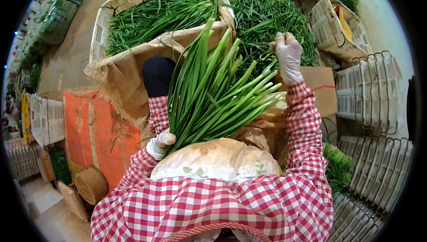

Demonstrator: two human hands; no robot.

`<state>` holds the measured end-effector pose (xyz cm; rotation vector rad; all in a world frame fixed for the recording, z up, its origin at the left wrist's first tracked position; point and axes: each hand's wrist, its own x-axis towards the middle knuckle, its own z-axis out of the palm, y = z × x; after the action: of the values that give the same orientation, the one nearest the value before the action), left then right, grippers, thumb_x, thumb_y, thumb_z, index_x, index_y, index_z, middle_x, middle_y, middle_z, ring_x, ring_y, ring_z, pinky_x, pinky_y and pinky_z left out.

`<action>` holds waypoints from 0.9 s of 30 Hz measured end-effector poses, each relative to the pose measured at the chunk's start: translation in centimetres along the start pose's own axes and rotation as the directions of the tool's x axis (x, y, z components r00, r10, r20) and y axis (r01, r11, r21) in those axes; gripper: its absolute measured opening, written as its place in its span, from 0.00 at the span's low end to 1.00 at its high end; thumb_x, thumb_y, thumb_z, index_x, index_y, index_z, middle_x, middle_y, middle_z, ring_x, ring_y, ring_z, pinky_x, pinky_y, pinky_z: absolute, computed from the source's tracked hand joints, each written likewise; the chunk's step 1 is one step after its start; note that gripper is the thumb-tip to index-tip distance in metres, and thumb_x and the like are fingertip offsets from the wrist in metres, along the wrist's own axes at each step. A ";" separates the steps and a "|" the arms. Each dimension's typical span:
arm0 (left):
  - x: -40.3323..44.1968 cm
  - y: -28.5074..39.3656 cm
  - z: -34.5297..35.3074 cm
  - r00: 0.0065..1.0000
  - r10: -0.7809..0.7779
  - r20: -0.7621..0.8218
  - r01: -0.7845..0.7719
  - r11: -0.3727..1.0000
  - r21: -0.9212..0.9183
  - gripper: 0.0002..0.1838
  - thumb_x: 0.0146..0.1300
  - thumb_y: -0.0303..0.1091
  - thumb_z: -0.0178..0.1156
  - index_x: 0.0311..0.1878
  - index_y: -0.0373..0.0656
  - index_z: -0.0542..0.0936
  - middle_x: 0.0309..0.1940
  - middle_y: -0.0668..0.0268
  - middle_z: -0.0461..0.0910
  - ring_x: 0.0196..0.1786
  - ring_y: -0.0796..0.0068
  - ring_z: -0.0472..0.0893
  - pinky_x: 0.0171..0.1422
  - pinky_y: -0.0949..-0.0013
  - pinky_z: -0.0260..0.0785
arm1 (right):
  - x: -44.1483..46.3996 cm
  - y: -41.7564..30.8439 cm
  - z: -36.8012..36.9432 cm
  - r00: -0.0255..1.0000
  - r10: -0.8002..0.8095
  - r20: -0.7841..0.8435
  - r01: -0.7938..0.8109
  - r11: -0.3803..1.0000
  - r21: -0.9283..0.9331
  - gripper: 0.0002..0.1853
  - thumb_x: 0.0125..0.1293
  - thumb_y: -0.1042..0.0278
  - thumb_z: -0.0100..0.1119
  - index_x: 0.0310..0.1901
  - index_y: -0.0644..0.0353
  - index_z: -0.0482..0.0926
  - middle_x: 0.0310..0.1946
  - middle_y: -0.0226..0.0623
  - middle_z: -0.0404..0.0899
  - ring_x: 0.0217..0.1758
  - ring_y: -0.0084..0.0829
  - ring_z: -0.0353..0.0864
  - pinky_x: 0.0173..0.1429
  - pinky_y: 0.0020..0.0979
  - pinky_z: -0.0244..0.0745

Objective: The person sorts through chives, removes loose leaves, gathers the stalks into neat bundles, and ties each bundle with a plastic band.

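Note:
A fanned bunch of garlic chives (209, 95) lies across my lap, pale stem ends pointing up and to the right. My left hand (161, 144), in a white glove, is closed around the leafy lower-left end of this bunch. Off to the right, my gloved right hand (289, 57) is raised with its fingers curled into a fist, apart from the bunch. Whatever it may pinch is too small to make out. Beneath and beyond that hand spreads a loose heap of green leaves (262, 15). A stained pale apron (218, 155) covers my lap.
Ahead on the left, a white plastic crate (98, 33) lined with brown cloth holds more chives. Orange sacking (106, 131) lies at my left. White crates (373, 93) with wire handles stand at right, near another green bundle (336, 166). A round straw-coloured roll (91, 184) sits lower left.

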<state>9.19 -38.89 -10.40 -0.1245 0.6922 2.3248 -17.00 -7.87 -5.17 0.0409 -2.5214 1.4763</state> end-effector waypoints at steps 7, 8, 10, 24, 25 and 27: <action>0.3 -0.4 -2.0 0.995 0.067 -0.071 -0.067 0.998 -0.001 0.33 0.53 0.33 0.62 0.64 0.39 0.66 0.55 0.61 0.74 0.53 0.69 0.75 0.60 0.64 0.66 | -1.3 -4.9 -2.3 0.977 -0.178 0.116 0.153 0.968 0.201 0.16 0.65 0.64 0.57 0.48 0.68 0.72 0.38 0.44 0.81 0.35 0.35 0.82 0.39 0.33 0.78; 0.2 -0.5 -2.7 0.995 0.050 -0.082 -0.047 0.998 0.039 0.33 0.53 0.32 0.62 0.64 0.39 0.66 0.54 0.62 0.75 0.52 0.70 0.75 0.59 0.65 0.66 | -3.5 -8.7 -2.8 0.924 0.038 0.380 -0.187 0.912 0.365 0.18 0.64 0.63 0.59 0.48 0.68 0.72 0.39 0.42 0.81 0.36 0.33 0.82 0.40 0.31 0.79; 0.5 0.5 -0.1 0.988 0.067 -0.142 -0.047 0.988 0.145 0.31 0.51 0.29 0.60 0.61 0.37 0.69 0.52 0.63 0.75 0.50 0.73 0.74 0.58 0.68 0.66 | -6.0 -10.1 -1.2 0.868 -0.013 0.497 -0.090 0.979 0.182 0.19 0.61 0.63 0.62 0.47 0.68 0.72 0.38 0.45 0.81 0.36 0.34 0.81 0.39 0.30 0.79; 1.1 0.7 1.4 0.982 0.082 -0.169 -0.084 0.997 -0.001 0.26 0.61 0.37 0.56 0.61 0.33 0.69 0.57 0.53 0.74 0.56 0.62 0.76 0.64 0.59 0.66 | -6.2 -7.8 2.0 0.771 -0.502 0.392 0.558 0.829 -0.036 0.11 0.58 0.79 0.56 0.43 0.62 0.79 0.28 0.33 0.78 0.29 0.24 0.77 0.33 0.24 0.75; 1.1 0.7 1.3 0.982 0.053 -0.181 -0.068 0.995 -0.076 0.27 0.61 0.38 0.57 0.62 0.34 0.68 0.57 0.53 0.74 0.56 0.61 0.76 0.64 0.59 0.66 | -5.2 -6.9 2.0 0.738 -0.588 0.330 0.646 0.757 -0.098 0.09 0.59 0.79 0.56 0.41 0.60 0.78 0.26 0.32 0.76 0.26 0.23 0.75 0.28 0.22 0.74; 1.0 0.3 0.9 0.970 0.081 -0.230 -0.089 0.996 -0.025 0.28 0.61 0.38 0.57 0.62 0.34 0.68 0.57 0.53 0.74 0.56 0.61 0.76 0.64 0.59 0.66 | -1.6 -5.5 1.1 0.630 -0.739 0.238 0.772 0.564 -0.294 0.06 0.61 0.76 0.55 0.39 0.56 0.77 0.23 0.29 0.73 0.21 0.21 0.73 0.19 0.18 0.71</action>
<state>8.30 -37.97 -9.77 -0.3910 0.7832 2.4293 -14.85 -11.72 -1.28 1.0222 -2.2847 0.6310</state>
